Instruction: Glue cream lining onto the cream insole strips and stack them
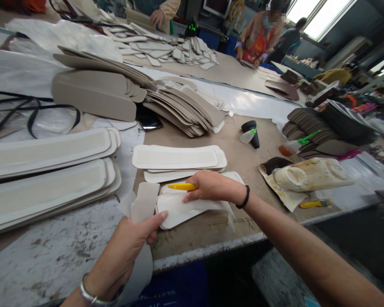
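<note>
My left hand (128, 245) is closed on a pale beige strip (144, 200) that bends up from the table edge and hangs down past my wrist. My right hand (211, 186) grips a yellow-handled tool (181, 186) and rests on a white padded piece (182, 209) lying near the front edge of the table. Just beyond it lies a small stack of white oblong pads (176, 157).
Long white pads (48, 179) are stacked at the left. Tan strips (96, 89) and fanned piles (185, 108) lie further back. Glue bottles (251, 134), a crusted plastic jug (310, 175) and dark stacks (307, 125) stand at the right. Other people work at the far end.
</note>
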A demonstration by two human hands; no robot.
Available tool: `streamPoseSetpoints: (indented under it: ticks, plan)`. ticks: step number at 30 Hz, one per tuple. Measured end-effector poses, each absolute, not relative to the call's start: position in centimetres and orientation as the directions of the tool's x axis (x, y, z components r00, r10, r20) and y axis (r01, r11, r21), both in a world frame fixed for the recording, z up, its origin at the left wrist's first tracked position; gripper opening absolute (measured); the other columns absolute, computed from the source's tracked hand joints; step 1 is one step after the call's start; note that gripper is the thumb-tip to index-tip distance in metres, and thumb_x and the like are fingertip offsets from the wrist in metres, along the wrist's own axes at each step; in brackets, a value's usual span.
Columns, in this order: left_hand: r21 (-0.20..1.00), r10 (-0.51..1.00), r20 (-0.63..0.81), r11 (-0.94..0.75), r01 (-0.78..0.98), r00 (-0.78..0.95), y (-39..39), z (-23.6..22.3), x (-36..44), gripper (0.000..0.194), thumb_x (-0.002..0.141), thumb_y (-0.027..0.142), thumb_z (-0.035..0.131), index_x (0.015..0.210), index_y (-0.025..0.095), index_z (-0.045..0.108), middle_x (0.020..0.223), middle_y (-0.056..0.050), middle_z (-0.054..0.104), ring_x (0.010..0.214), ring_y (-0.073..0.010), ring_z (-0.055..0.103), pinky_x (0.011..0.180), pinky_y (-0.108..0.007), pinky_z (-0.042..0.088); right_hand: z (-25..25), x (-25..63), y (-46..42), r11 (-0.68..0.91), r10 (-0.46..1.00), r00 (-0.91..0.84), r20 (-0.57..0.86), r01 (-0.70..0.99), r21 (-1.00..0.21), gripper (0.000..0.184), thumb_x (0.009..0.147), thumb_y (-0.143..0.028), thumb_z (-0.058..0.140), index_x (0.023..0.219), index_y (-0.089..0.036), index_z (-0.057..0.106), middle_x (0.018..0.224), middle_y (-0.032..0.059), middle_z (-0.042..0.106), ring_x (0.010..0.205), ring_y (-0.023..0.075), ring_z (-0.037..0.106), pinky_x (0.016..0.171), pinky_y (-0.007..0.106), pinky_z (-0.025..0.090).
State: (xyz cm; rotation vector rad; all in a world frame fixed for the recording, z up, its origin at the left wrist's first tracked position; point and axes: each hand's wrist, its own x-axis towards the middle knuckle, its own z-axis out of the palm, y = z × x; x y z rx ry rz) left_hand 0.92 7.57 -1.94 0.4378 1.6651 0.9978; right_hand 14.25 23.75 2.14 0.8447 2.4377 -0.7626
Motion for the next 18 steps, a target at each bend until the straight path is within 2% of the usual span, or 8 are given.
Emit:
streamPoseSetpoints:
  ticks: [5, 12, 18]
  plan:
    - [0.787, 0.713, -0.606, 0.601, -0.139, -0.353, 7.5, -3.0, 0.8, 0.048, 0.062, 0.054, 0.072, 0.039, 0.022, 0.045, 0.046, 0.001, 0.048, 0.049, -0.0134, 0.045, 0.05, -0.027, 0.037, 2.0, 14.3, 23.5, 0.665, 0.429, -0.706, -0.564, 0.669, -0.331, 0.027, 0.081, -0.044, 0.07, 0.078, -0.018, 0.068, 0.071, 0.002, 0.063, 0.066, 0.0154, 0.052, 0.055, 0.024, 0.029]
    - [0.781, 0.686, -0.603, 0.612, -0.125, -0.408, 7.8, -3.0, 1.1, 0.046, 0.056, 0.053, 0.072, 0.035, 0.023, 0.044, 0.043, 0.001, 0.048, 0.048, -0.0146, 0.043, 0.05, -0.028, 0.035, 2.3, 14.7, 23.5, 0.684, 0.429, -0.701, -0.57, 0.664, -0.302, 0.027, 0.082, -0.045, 0.068, 0.087, -0.018, 0.07, 0.082, 0.0048, 0.069, 0.074, 0.0183, 0.058, 0.055, 0.024, 0.029]
    - [0.762, 0.637, -0.636, 0.607, -0.225, -0.435, 7.2, -3.7, 0.2, 0.044, 0.048, 0.052, 0.076, 0.038, 0.022, 0.045, 0.045, 0.002, 0.047, 0.047, -0.0123, 0.039, 0.048, -0.027, 0.031, 3.6, 19.7, 24.2, 0.59, 0.586, -0.579, -0.567, 0.784, -0.192, 0.022, 0.083, -0.037, 0.066, 0.094, -0.018, 0.069, 0.089, 0.0058, 0.07, 0.079, 0.0201, 0.062, 0.059, 0.024, 0.034]
